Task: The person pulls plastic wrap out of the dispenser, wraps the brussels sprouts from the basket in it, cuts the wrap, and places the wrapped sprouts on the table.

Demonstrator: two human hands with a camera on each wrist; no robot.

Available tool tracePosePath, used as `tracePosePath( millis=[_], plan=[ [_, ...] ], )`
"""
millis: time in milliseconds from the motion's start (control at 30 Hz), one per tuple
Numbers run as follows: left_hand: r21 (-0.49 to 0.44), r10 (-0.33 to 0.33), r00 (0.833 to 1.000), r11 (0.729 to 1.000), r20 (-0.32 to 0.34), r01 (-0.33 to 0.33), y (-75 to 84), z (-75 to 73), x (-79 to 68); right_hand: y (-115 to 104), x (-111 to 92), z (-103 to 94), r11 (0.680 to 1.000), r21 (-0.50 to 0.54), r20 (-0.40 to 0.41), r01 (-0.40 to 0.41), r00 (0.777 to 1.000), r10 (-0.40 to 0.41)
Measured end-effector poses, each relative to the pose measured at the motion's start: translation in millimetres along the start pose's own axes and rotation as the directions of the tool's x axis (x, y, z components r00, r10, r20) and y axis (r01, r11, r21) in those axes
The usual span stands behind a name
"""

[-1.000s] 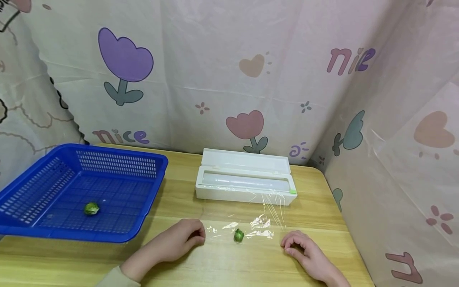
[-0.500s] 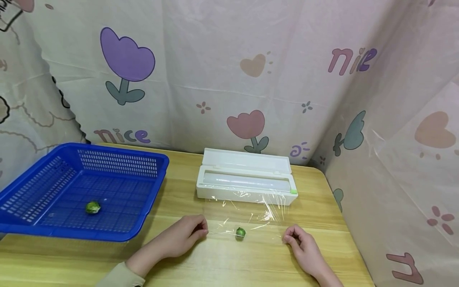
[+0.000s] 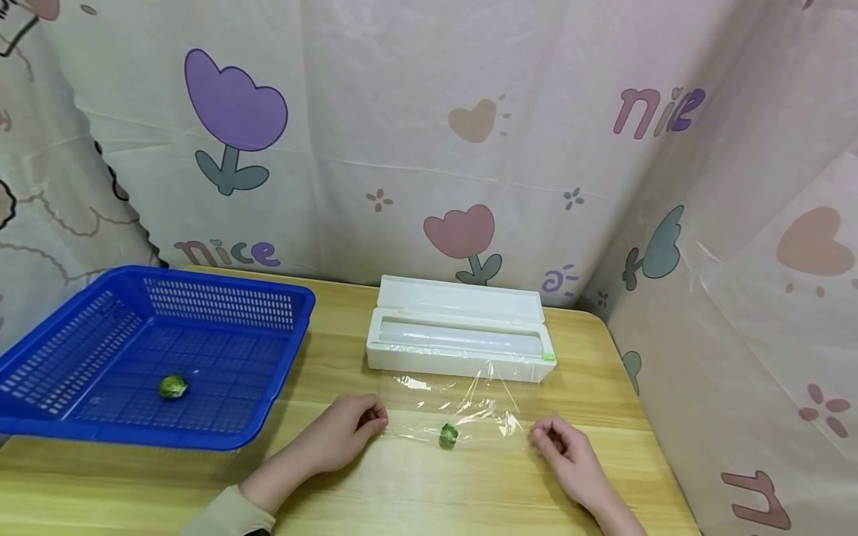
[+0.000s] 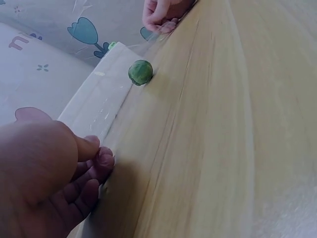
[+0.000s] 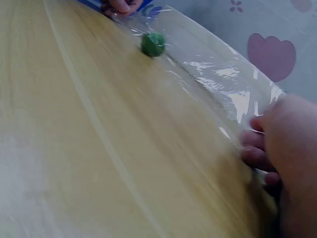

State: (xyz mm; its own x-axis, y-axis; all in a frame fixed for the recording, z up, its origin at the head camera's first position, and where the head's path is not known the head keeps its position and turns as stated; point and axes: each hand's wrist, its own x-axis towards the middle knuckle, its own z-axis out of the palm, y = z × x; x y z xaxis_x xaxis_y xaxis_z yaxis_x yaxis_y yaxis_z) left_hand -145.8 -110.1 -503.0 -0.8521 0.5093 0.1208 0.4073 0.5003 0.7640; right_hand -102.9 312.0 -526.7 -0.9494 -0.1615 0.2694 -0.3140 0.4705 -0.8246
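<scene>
A sheet of clear plastic wrap (image 3: 469,406) stretches from a white wrap dispenser box (image 3: 462,363) toward me. My left hand (image 3: 345,433) pinches the wrap's near left corner between thumb and forefinger. At the near right corner my right hand (image 3: 566,455) pinches it the same way. Between the hands a small green Brussels sprout (image 3: 449,436) sits at the sheet's near edge; in the right wrist view the sprout (image 5: 152,44) shows beside the shiny film. The left wrist view shows the sprout (image 4: 140,73) beyond my left hand (image 4: 64,183).
On the left stands a blue plastic basket (image 3: 268,417) with another Brussels sprout (image 3: 173,386) in it. The dispenser's lid (image 3: 462,299) is raised at the back. A printed curtain (image 3: 375,112) hangs behind the wooden table (image 3: 429,499) and along its right side.
My right hand's fingers have closed in on the wrap's corner and moved slightly away from me. The film's creases and glare have shifted as it is drawn between both hands.
</scene>
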Motion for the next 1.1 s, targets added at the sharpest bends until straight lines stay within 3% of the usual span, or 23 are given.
tracePosePath(
  millis=[133, 200, 367, 533, 767, 1100],
  plan=[
    [0.039, -0.005, 1.0, 0.999, -0.024, 0.006, 0.6, -0.9, 0.2, -0.9, -1.4, -4.4, 0.999, -0.032, 0.088, 0.018, 0.996, -0.015],
    [0.056, -0.004, 1.0, 0.998, -0.031, 0.006, 0.8, -0.9, 0.0, -2.0, -0.4, -4.8, 0.999, -0.049, 0.096, -0.013, 0.995, 0.018],
    [0.081, 0.008, 0.999, 0.997, -0.036, -0.005, 2.4, 1.0, 1.3, -6.1, 4.1, -2.1, 0.985, -0.096, 0.032, -0.14, 0.989, 0.144],
    [0.14, 0.041, 0.997, 0.99, -0.059, -0.032, 3.8, 4.3, 2.0, -8.4, 7.9, 2.4, 0.977, -0.103, -0.015, -0.188, 0.982, 0.187],
    [0.263, 0.104, 0.991, 0.961, -0.084, -0.079, 4.5, 7.1, -0.1, -12.7, 9.3, 6.4, 0.976, -0.075, -0.085, -0.203, 0.977, 0.196],
    [0.241, 0.098, 0.992, 0.968, -0.08, -0.076, 2.8, 6.3, -0.3, -13.8, 8.0, 3.1, 0.976, -0.135, -0.134, -0.169, 0.979, 0.151]
  ],
)
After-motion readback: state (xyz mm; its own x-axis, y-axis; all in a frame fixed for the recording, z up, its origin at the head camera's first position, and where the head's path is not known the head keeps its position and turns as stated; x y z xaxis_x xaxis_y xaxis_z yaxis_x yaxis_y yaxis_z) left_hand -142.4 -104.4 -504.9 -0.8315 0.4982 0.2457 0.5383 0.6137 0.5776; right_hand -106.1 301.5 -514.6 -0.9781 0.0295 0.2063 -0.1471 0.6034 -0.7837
